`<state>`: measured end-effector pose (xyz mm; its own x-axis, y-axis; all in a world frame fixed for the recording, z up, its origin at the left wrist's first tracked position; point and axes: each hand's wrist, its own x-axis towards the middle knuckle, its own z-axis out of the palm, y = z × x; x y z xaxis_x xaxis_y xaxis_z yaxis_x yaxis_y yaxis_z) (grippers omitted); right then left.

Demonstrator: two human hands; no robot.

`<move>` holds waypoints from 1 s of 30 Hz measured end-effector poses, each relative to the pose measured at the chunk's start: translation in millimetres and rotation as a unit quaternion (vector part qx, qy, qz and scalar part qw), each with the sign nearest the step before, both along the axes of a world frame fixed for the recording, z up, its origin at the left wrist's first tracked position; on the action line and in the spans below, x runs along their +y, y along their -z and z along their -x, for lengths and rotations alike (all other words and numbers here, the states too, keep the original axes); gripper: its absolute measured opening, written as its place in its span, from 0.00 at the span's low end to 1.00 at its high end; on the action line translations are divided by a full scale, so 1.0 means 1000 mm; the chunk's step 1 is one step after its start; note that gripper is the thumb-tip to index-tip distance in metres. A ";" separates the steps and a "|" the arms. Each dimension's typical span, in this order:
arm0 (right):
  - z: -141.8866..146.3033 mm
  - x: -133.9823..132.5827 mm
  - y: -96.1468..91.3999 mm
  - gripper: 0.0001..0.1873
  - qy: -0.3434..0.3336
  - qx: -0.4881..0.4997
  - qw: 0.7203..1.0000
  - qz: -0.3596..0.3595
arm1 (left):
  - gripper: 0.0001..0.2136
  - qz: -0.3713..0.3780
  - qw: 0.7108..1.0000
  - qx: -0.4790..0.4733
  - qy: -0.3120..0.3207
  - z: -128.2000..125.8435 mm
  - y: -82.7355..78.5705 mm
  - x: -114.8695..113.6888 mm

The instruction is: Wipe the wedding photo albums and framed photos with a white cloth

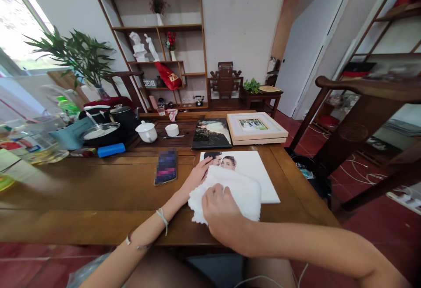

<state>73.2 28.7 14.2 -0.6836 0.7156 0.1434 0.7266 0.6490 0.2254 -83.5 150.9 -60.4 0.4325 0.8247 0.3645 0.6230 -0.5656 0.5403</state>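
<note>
A white photo panel (259, 178) printed with two people lies flat on the wooden table in front of me. My left hand (197, 175) rests on its left edge, fingers stretched out over the print. A white cloth (243, 191) with a scalloped edge covers the lower part of the panel and hangs past its near side. Bunched fingers of my right hand (222, 211) grip this cloth and press it down on the panel. The cloth hides much of the picture.
A phone (165, 166) lies left of the panel. Behind it are a dark photo album (212, 133) and pale framed pictures (258, 128). A white lidded pot (146, 131), a small white cup (172, 130) and a blue block (111, 150) stand farther left. A wooden chair (355, 126) is at right.
</note>
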 end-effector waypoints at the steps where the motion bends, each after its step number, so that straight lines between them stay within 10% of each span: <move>1: -0.001 -0.003 0.001 0.18 -0.009 0.006 1.000 -0.007 | 0.22 0.003 1.000 -0.003 0.006 0.000 0.000 -0.001; 8: -0.058 0.031 -0.015 0.18 0.001 0.051 0.992 0.118 | 0.20 -0.025 0.999 -0.019 -0.008 -0.009 -0.009 -0.014; 15: -0.131 0.081 0.000 0.27 0.027 0.131 0.987 0.091 | 0.19 -0.015 1.000 0.005 -0.026 -0.011 -0.013 -0.018; 24: -0.117 -0.009 0.015 0.40 -0.010 0.127 0.987 0.102 | 0.19 -0.008 1.000 -0.006 -0.022 -0.011 -0.013 -0.018; 30: -0.133 0.051 0.012 0.33 -0.062 0.185 0.974 0.112 | 0.19 -0.013 1.000 0.013 -0.007 -0.009 -0.016 -0.018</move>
